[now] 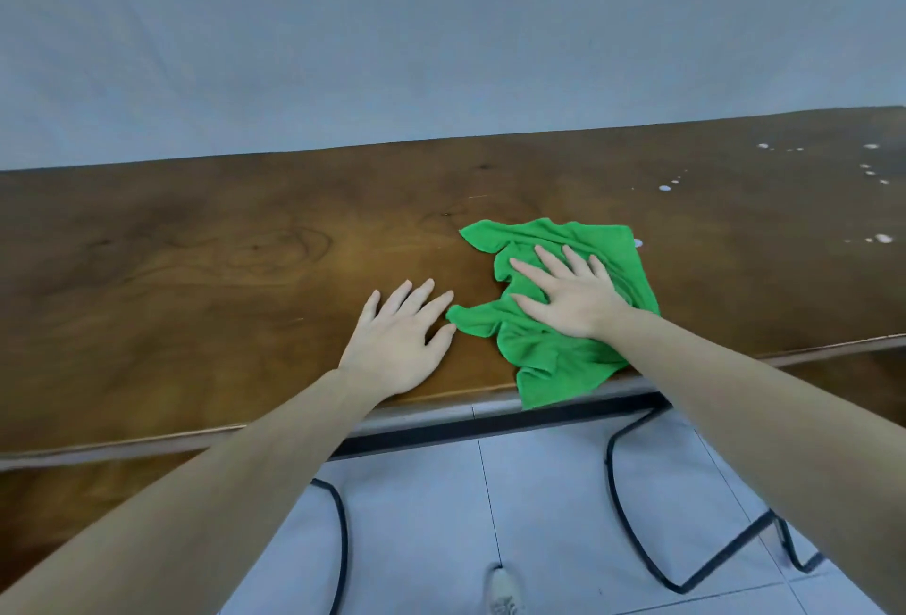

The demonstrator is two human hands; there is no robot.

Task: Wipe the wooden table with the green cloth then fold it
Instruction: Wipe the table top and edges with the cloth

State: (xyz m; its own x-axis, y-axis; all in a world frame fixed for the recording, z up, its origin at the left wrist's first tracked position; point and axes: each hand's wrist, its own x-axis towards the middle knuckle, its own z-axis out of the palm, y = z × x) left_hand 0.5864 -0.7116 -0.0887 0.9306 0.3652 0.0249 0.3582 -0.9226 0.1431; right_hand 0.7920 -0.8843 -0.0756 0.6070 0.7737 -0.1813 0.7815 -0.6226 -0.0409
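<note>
Head view: the right hand (pixel 571 296) presses flat, fingers spread, on the rumpled cloth (pixel 549 350) near the table (pixel 196 261) edge. The left hand (pixel 399 337) rests open, fingertips touching the cloth's corner. White spots (pixel 868 171) lie well beyond the right fingertips; keep the palm flat and sweep there.

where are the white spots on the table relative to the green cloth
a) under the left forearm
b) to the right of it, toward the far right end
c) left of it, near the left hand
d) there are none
b: the white spots speckle the wooden table to the right of and beyond the green cloth, which lies under the flat right hand.
</note>
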